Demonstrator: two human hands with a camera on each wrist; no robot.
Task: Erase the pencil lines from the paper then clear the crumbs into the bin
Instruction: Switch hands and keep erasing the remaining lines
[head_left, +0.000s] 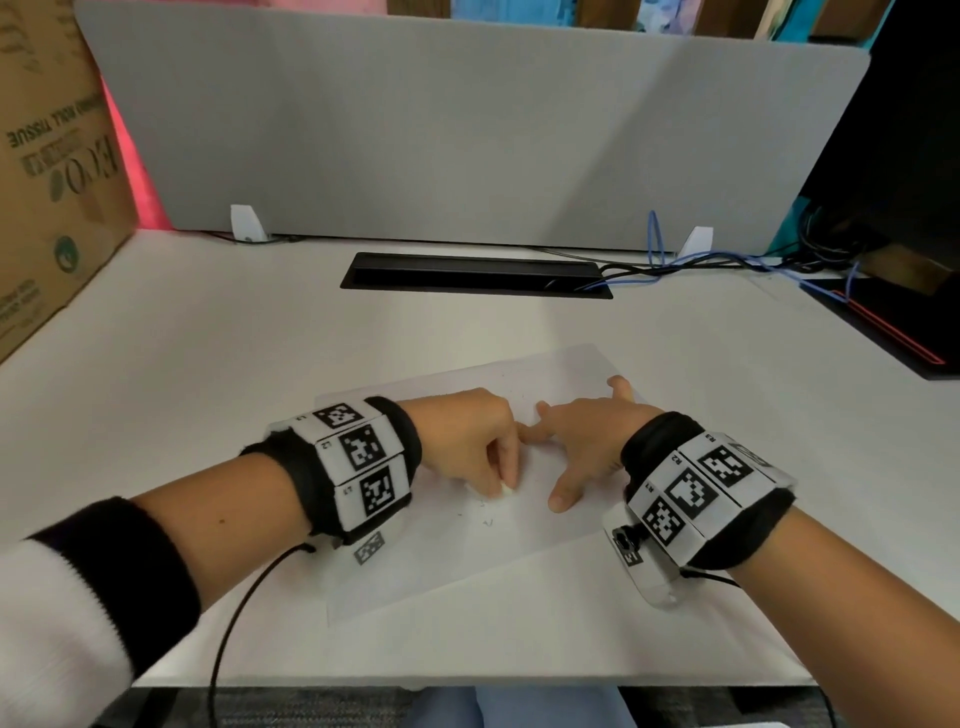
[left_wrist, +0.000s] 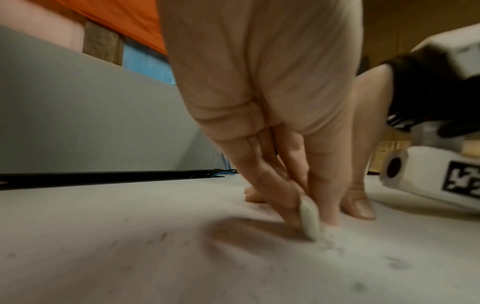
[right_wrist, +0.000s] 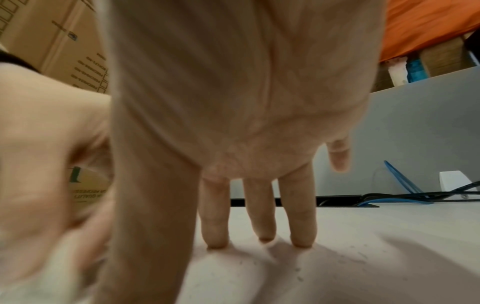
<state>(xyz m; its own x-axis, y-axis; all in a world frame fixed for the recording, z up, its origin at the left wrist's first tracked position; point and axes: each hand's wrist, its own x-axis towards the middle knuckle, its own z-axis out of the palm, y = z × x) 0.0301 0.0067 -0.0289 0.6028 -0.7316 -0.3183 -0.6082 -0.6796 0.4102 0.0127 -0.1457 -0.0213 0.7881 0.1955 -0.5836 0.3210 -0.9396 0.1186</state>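
Observation:
A white sheet of paper (head_left: 483, 551) lies slanted on the white desk (head_left: 208, 364). My left hand (head_left: 467, 441) pinches a small white eraser (head_left: 506, 487), whose tip touches the paper (left_wrist: 130, 257). In the left wrist view the eraser (left_wrist: 310, 220) sits between thumb and fingers. My right hand (head_left: 587, 436) lies spread flat on the sheet, fingertips (right_wrist: 302, 236) pressing it down. Dark eraser crumbs (head_left: 485, 519) lie in front of the eraser, with more crumbs (right_wrist: 358, 259) beside the right hand. No bin is in view.
A cardboard box (head_left: 47, 171) stands at the left. A grey divider panel (head_left: 467, 130) closes the back of the desk. A black cable slot (head_left: 475, 274) with blue and black cables (head_left: 675, 260) lies behind the paper. Dark equipment (head_left: 893, 208) is at the right.

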